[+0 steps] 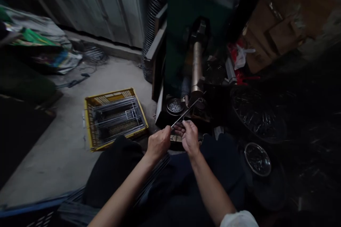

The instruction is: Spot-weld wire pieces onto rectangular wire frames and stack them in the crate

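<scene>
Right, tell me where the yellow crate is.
In the head view, the yellow crate is on the floor, left of the left hand, with metal wires in it.

rod (185, 114): partly hidden by left hand (159, 143); blue crate (34, 206): cut off; metal bits (175, 105): too small

A thin, straight metal rod (184, 115) — grey with a faint shine — slants up and forward from the closed left hand (160, 142), its far end near a metal cylinder (197, 65).
</scene>
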Demonstrator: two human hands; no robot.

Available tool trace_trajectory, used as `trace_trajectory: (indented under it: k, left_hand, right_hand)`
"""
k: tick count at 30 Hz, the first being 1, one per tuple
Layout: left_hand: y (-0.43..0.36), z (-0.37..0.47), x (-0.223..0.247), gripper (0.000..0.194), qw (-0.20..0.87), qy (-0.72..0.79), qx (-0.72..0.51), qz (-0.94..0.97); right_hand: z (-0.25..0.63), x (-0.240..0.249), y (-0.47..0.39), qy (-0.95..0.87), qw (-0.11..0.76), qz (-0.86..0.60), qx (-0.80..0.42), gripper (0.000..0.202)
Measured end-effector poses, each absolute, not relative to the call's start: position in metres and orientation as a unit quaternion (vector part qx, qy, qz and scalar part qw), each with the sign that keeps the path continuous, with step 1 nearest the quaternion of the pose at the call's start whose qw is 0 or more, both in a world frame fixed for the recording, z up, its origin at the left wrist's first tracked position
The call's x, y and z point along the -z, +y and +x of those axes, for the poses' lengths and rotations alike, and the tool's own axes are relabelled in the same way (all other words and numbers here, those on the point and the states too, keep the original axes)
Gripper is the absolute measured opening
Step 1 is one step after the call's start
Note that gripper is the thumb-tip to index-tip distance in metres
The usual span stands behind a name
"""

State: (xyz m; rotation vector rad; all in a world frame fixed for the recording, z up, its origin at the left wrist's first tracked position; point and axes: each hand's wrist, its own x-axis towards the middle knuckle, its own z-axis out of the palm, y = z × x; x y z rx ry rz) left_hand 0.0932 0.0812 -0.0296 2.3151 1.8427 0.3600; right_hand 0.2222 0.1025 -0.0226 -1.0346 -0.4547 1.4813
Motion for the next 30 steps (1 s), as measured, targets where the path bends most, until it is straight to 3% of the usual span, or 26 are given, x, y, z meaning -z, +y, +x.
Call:
trace_trajectory:
  k: [30]
  left_hand:
    - [0.11,0.111,0.023,0.023,0.075,0.597,-0.162,0.782]
  right_hand:
    - [0.235,0.01,0.133,-0.25,0.612,-0.466,-0.588,0.032]
